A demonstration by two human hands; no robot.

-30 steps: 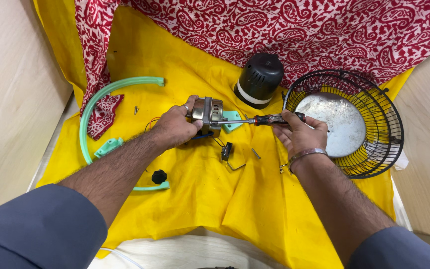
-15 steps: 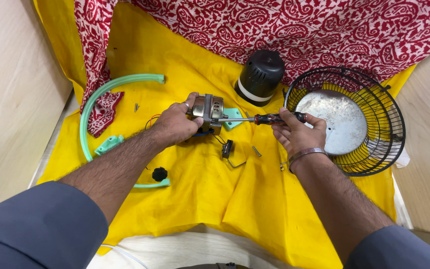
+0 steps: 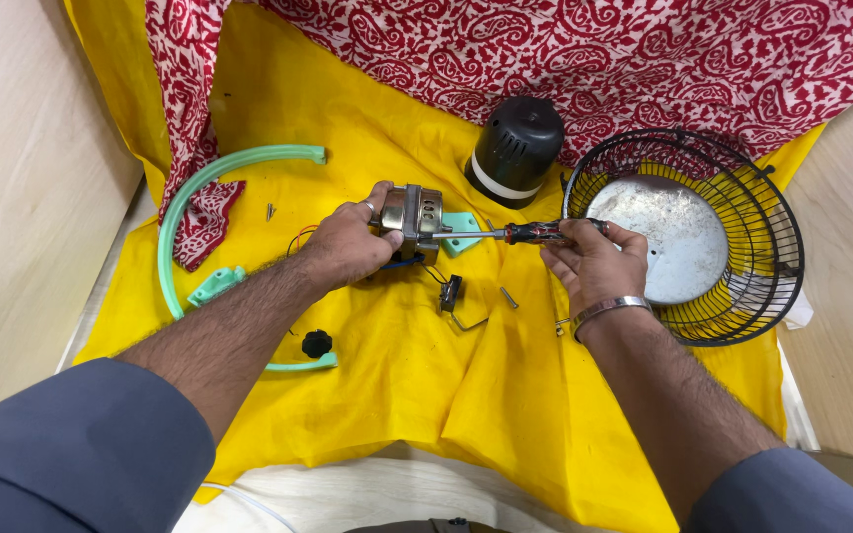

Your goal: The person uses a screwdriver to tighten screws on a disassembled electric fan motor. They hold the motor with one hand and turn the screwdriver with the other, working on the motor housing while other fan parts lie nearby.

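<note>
Head view. My left hand (image 3: 348,247) is wrapped around a small metal motor (image 3: 412,212), fingers closed on its casing, holding it just above the yellow cloth (image 3: 367,415) near the middle of the spread. A mint-green bracket (image 3: 462,233) sticks out from the motor's right side.

My right hand (image 3: 592,265) is closed on a screwdriver (image 3: 525,233); dark red-and-black handle in the fist, shaft level, tip pointing left and meeting the motor by the green bracket. A metal bangle (image 3: 604,309) sits on that wrist.

Just below the motor: a small black switch with wires (image 3: 449,294), lying on the cloth. A loose screw (image 3: 509,297) lies near it, another screw (image 3: 270,211) well to the left.

Behind the motor, a black domed motor cover (image 3: 515,148) stands upright. To the right, a black wire fan guard (image 3: 742,227) with a round silver plate (image 3: 668,237) inside it, just beside my right hand.

Left side: a curved mint-green plastic ring (image 3: 182,202), and a black knob (image 3: 317,342) near its lower end. Red patterned cloth (image 3: 584,59) covers the far edge.
</note>
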